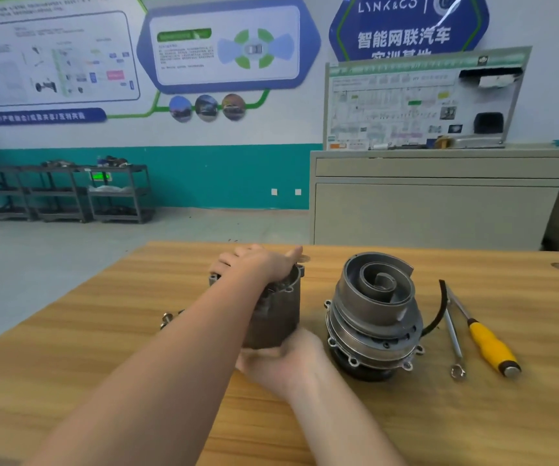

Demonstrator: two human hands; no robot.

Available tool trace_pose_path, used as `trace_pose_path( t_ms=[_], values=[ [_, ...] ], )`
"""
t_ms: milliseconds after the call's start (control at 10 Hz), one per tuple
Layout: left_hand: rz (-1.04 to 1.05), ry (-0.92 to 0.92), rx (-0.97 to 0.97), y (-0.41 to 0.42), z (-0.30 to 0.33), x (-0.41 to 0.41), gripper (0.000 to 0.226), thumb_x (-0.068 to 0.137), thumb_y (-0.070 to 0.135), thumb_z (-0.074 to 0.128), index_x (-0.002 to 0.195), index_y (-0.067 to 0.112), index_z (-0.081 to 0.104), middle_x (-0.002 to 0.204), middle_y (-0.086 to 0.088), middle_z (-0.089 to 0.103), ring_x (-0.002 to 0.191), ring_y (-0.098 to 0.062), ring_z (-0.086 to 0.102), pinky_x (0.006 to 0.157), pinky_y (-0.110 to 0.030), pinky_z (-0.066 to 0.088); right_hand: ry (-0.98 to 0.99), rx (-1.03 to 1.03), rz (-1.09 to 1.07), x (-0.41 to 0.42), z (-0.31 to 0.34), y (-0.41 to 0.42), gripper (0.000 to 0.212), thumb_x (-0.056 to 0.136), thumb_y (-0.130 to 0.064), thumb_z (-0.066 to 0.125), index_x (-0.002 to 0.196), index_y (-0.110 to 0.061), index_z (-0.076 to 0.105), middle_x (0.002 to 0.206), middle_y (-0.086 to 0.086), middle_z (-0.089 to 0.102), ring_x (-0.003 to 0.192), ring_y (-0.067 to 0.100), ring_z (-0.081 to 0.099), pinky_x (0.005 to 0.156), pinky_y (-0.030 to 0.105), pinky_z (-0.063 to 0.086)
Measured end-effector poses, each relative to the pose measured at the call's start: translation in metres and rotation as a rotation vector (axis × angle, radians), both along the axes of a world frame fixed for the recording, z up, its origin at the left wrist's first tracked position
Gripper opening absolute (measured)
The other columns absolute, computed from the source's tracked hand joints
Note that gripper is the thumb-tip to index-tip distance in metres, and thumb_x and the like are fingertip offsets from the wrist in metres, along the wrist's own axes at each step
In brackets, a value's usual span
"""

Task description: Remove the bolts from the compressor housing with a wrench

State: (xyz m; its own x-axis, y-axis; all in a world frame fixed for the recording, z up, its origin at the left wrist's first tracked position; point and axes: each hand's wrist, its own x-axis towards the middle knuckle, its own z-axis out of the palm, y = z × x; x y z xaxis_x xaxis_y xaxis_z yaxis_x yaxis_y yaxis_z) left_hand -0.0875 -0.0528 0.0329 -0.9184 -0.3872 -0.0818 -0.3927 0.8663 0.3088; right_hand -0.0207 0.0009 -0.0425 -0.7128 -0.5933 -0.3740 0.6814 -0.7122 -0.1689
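I am holding the compressor housing (276, 317) between my two hands on the wooden desk (103, 331). My left hand (258, 264) is lying over its top rim, with the fingers curled over the far edge. My right hand (283, 359) is gripping the housing at its near bottom side; it looks blurred, so I cannot tell the fingers exactly. Just to the right of my right hand the scroll assembly (374, 314) is standing upright. Further right of it the wrench (453, 334) and a yellow-handled screwdriver (490, 344) are lying side by side. Left of my left arm, some small bolts (167, 319) are lying on the desk.
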Motion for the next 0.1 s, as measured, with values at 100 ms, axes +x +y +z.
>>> trace_pose_path(
  t_ms=[100],
  values=[
    [0.024,0.323,0.113,-0.0139,0.0109,0.0087,0.098,0.082,0.083,0.013,0.152,0.016,0.022,0.159,-0.017,0.016,0.145,-0.042,0.006,0.111,-0.065,0.004,0.081,0.171,-0.028,0.0276,-0.0019,0.0300,0.061,0.096,-0.044,0.045,0.114,0.014,0.055,0.110,0.037,0.062,0.098,0.046,0.063,0.086,0.053,0.048]
  ],
)
